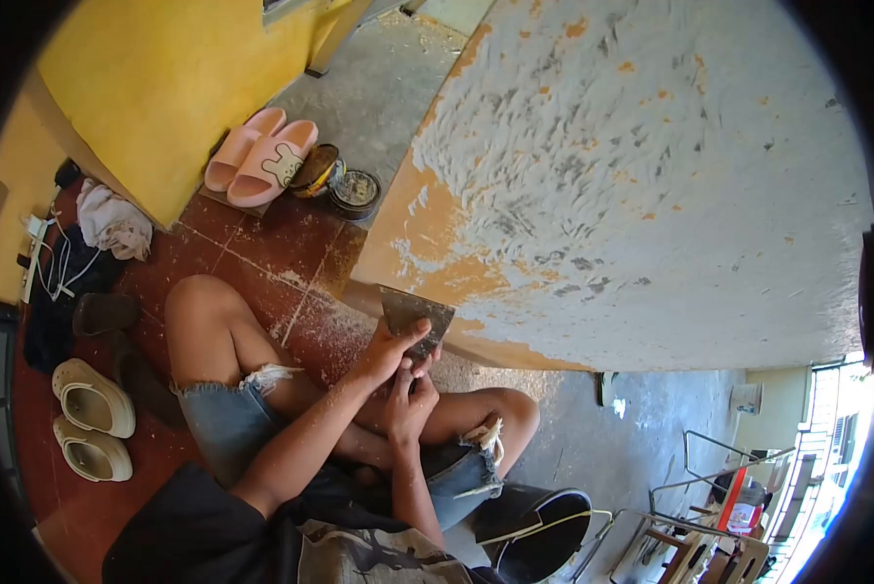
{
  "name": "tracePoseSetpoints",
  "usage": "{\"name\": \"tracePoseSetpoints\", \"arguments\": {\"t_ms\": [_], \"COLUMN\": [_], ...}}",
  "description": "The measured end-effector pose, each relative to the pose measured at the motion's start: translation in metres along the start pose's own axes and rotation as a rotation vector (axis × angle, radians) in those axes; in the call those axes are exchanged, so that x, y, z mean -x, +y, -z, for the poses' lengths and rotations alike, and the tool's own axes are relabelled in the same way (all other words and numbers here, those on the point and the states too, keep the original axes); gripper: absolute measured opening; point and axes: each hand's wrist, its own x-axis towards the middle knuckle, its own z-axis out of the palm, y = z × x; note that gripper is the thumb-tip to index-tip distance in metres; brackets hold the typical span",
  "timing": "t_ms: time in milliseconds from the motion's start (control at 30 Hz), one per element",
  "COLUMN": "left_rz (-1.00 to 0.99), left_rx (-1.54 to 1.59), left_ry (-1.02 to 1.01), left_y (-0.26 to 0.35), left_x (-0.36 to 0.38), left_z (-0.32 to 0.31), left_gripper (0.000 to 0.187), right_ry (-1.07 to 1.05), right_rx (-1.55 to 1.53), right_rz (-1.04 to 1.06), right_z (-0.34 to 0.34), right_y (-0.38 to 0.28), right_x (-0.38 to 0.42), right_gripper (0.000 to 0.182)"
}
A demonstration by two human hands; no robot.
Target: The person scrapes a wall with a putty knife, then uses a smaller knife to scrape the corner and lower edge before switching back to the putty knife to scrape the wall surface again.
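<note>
A putty knife (419,313) with a wide, dark, smeared metal blade is held up in front of my knees. My left hand (398,348) grips it, thumb laid across the blade's face. Just below, my right hand (411,407) is closed around what looks like its dark handle, mostly hidden by the fingers. Right beyond the blade is the lower edge of a wall (593,195). It is coated in rough grey-white filler, with orange paint showing in patches and along its edge.
Two open tins (356,192) stand beside pink slippers (272,165). Pale crumbs dust the red tiles (252,268). Cream clogs (94,414), a power strip (34,255) and a crumpled cloth (114,219) lie at left. A black bucket (544,530) and metal-framed chairs (700,526) are at lower right.
</note>
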Motion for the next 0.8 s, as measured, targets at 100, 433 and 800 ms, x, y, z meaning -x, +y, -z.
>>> {"name": "tracePoseSetpoints", "arguments": {"t_ms": [100,433,800], "left_rz": [0.039,-0.017,0.008], "left_rx": [-0.057,-0.125,-0.061], "left_ry": [0.073,0.188,0.073], "left_y": [0.002,0.004,0.005], "left_x": [0.007,0.006,0.004], "left_z": [-0.001,-0.007,0.001], "left_gripper": [0.029,0.031,0.028], "right_ry": [0.054,0.006,-0.011], "right_rx": [0.046,-0.041,-0.002], "right_rz": [0.091,0.057,0.013], "right_z": [-0.007,-0.007,-0.007], "right_y": [-0.001,-0.005,0.001], "right_x": [-0.003,-0.001,0.000], "right_gripper": [0.043,0.043,0.042]}}
